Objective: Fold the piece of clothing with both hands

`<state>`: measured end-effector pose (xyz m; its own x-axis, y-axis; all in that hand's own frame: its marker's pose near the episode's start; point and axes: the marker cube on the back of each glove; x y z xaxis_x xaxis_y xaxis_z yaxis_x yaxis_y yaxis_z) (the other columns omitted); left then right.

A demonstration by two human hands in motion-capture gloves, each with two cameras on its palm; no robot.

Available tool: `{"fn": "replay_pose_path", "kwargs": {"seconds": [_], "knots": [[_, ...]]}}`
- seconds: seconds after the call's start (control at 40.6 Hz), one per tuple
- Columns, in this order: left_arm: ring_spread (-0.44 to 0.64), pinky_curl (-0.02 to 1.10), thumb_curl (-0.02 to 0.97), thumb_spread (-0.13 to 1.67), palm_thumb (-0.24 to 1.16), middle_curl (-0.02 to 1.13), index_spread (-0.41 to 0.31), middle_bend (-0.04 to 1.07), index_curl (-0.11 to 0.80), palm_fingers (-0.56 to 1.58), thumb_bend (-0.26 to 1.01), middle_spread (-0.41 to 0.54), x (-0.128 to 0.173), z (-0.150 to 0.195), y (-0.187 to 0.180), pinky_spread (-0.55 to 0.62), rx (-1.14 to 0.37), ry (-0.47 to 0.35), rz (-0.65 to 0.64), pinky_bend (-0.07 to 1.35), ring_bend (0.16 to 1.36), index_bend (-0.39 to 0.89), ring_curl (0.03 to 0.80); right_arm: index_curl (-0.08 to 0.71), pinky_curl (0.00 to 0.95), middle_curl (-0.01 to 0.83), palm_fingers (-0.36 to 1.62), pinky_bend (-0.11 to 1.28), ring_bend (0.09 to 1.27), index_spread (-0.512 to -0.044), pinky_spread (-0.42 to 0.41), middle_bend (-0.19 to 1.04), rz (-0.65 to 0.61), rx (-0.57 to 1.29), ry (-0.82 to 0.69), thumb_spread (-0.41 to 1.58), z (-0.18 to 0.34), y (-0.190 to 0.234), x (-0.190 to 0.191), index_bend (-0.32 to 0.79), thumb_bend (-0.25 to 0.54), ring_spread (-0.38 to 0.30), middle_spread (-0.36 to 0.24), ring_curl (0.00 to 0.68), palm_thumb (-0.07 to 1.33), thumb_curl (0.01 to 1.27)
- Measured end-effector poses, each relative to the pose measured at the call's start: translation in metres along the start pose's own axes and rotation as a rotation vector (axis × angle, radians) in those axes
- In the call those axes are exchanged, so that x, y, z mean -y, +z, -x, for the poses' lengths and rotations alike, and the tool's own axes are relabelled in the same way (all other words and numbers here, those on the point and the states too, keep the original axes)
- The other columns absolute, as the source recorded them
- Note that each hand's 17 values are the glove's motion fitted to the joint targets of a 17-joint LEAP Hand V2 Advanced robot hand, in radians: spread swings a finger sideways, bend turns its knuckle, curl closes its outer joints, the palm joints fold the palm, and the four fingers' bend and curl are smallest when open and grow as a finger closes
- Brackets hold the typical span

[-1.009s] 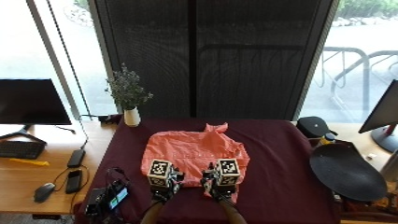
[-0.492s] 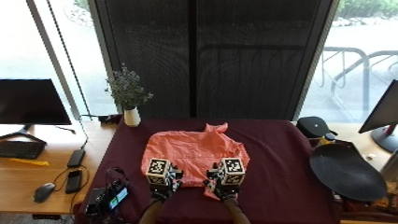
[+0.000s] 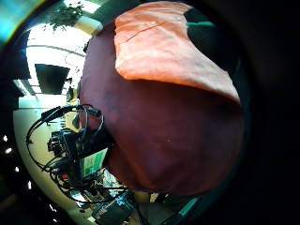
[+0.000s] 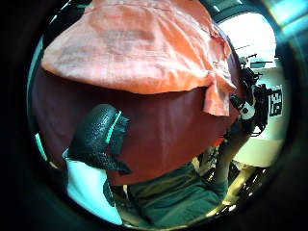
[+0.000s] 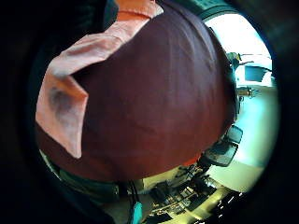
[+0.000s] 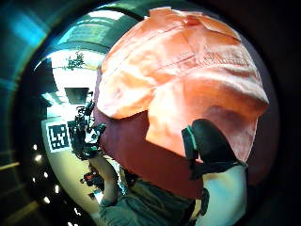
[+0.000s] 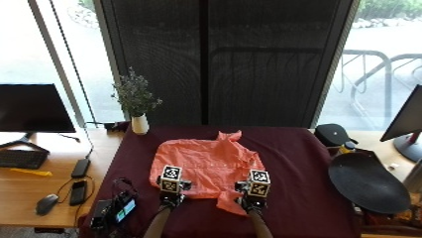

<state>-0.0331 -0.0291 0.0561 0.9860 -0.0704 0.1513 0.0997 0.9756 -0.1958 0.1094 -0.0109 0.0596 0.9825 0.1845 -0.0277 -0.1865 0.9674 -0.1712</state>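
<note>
A salmon-orange shirt (image 7: 208, 163) lies spread on the dark maroon tablecloth (image 7: 296, 163), collar toward the far side. My left hand (image 7: 171, 191) is at the shirt's near left edge; its thumb (image 4: 98, 139) hovers over bare tablecloth, apart from the hem (image 4: 144, 86). One left finger (image 3: 206, 28) reaches over the cloth. My right hand (image 7: 252, 194) is over the near right corner, with its thumb (image 6: 211, 148) straight above the fabric. A loose flap (image 5: 60, 107) of the shirt (image 6: 188, 80) lies beside that hand, pointing toward me (image 7: 227, 203).
A white vase with a plant (image 7: 137, 111) stands at the table's far left corner. A device with cables (image 7: 115, 210) sits at the near left corner. A black round chair (image 7: 366, 181) is at the right. A desk with a monitor (image 7: 33, 109) lies left.
My right hand has slid a little to the right along the shirt's near edge. The left hand has barely moved.
</note>
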Motion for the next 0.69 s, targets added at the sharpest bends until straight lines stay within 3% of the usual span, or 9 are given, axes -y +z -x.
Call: {"fn": "replay_pose_path", "kwargs": {"seconds": [0.098,0.369,0.394,0.467,0.615,0.64,0.689], "knots": [[0.12,0.28,0.306,1.11,0.43,0.39,-0.101,0.24,0.287,0.45,-0.01,-0.046,-0.015,-0.001,-0.012,0.31,-0.014,0.024,0.059,0.39,0.56,0.14,0.309,0.246,0.345,0.261,0.19,0.68,0.44,-0.286,0.214,0.18,-0.040,-0.005,-0.019,1.16,0.002,-0.008,-0.005,0.15,0.121,0.157,0.100,0.289,0.69,0.36],[0.02,0.26,0.327,1.10,0.49,0.42,-0.135,0.32,0.320,0.60,-0.01,-0.139,-0.002,0.006,0.010,0.29,-0.007,0.029,0.063,0.27,0.53,0.18,0.311,0.308,0.321,0.300,0.51,0.58,0.46,-0.271,0.131,0.20,-0.032,0.050,-0.027,1.14,-0.003,0.001,0.002,0.20,0.132,0.073,0.045,0.310,0.85,0.37],[0.02,0.26,0.327,1.10,0.49,0.42,-0.135,0.31,0.318,0.58,-0.01,-0.138,-0.001,0.006,0.010,0.29,-0.009,0.032,0.050,0.27,0.53,0.16,0.313,0.305,0.324,0.296,0.46,0.58,0.45,-0.270,0.132,0.18,-0.038,0.044,-0.028,1.14,-0.003,0.001,0.003,0.18,0.123,0.077,0.049,0.306,0.84,0.37],[-0.02,0.25,0.329,1.11,0.51,0.43,-0.168,0.33,0.353,0.69,-0.01,-0.168,0.010,0.005,0.009,0.27,0.004,0.042,-0.065,0.20,0.50,0.24,0.308,0.337,0.307,0.321,0.62,0.50,0.46,-0.271,0.108,0.22,-0.061,0.018,-0.023,1.14,-0.003,-0.001,0.005,0.23,0.134,0.022,0.017,0.322,0.89,0.38],[-0.16,0.20,0.335,1.12,0.56,0.45,-0.224,0.40,0.394,0.94,0.00,-0.234,0.059,0.007,0.006,0.21,0.069,0.073,-0.467,0.09,0.52,0.29,0.319,0.366,0.279,0.346,0.85,0.37,0.49,-0.264,0.061,0.22,-0.089,-0.031,-0.033,1.13,-0.001,-0.006,0.001,0.28,0.142,-0.074,-0.034,0.337,0.96,0.38],[-0.17,0.19,0.335,1.13,0.57,0.45,-0.230,0.40,0.397,0.94,0.00,-0.241,0.063,0.008,0.010,0.21,0.074,0.075,-0.475,0.09,0.52,0.29,0.320,0.377,0.277,0.360,0.91,0.35,0.50,-0.262,0.046,0.25,-0.087,-0.043,-0.033,1.13,-0.002,-0.006,0.000,0.28,0.146,-0.091,-0.044,0.347,0.98,0.38],[-0.20,0.19,0.337,1.13,0.59,0.47,-0.244,0.43,0.413,0.97,0.00,-0.253,0.055,0.008,0.027,0.19,0.069,0.081,-0.367,0.09,0.53,0.30,0.344,0.385,0.277,0.367,0.95,0.33,0.50,-0.257,0.028,0.25,-0.084,-0.066,-0.031,1.12,-0.003,-0.008,-0.001,0.27,0.146,-0.108,-0.056,0.358,1.00,0.38]]}}
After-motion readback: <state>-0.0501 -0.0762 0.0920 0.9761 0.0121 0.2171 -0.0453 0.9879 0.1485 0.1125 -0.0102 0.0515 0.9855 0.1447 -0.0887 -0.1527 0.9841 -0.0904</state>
